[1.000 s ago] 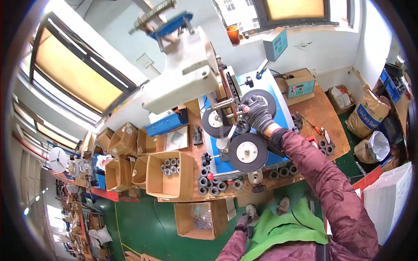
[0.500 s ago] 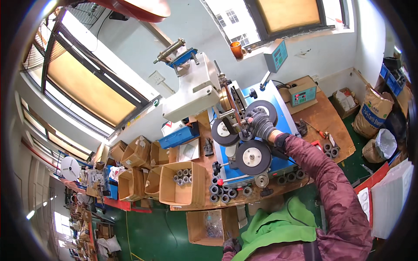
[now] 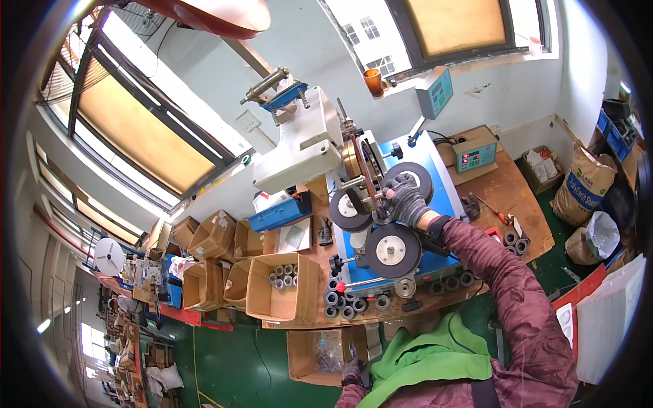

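Note:
My right hand (image 3: 408, 200), in a grey striped glove, reaches in among the black rollers of a ring-winding machine (image 3: 296, 149). Its fingers are curled closed at the centre, beside the upper right roller (image 3: 416, 178); what they grip is hidden. Just below the hand is the front roller (image 3: 393, 250), and the left roller (image 3: 350, 209) lies across from it. My left hand (image 3: 352, 367), gloved too, hangs low by a cardboard box (image 3: 306, 353) holding clear plastic. One finger of it points up, and nothing shows in its grasp.
Dark ring cores (image 3: 348, 302) cluster along the bench's front edge. An open carton (image 3: 279, 299) with several cores stands left of the machine, near a blue bin (image 3: 279, 211). A control box (image 3: 476, 156) and a screwdriver (image 3: 500, 215) lie on the right of the bench (image 3: 524, 197).
My left hand has risen slightly beside the lower box, and a finger now shows stretched upward. My right hand stays among the rollers, its fingers shifted only a little. The view has moved slightly.

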A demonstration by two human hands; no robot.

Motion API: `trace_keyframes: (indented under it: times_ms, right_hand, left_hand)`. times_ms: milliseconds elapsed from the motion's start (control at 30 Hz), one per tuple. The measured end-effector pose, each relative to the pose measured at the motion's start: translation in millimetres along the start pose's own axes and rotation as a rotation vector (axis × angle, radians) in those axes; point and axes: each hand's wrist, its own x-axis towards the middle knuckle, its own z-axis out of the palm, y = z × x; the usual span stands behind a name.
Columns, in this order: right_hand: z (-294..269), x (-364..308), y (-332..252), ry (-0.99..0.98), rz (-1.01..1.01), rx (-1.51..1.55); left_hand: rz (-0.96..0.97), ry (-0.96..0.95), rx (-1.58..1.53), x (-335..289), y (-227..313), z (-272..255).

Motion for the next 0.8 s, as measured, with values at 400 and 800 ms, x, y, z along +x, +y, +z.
trace_keyframes:
  times_ms: [400, 800]
  right_hand:
    - [6, -6, 8, 0.078, -0.024, 0.027]
    - [4, -6, 5, 0.022, -0.005, 0.027]
  left_hand:
    - [0.022, 0.179, 0.007, -24, -14, 14]
    - [0.052, 0.113, 0.026, -32, 2, 29]
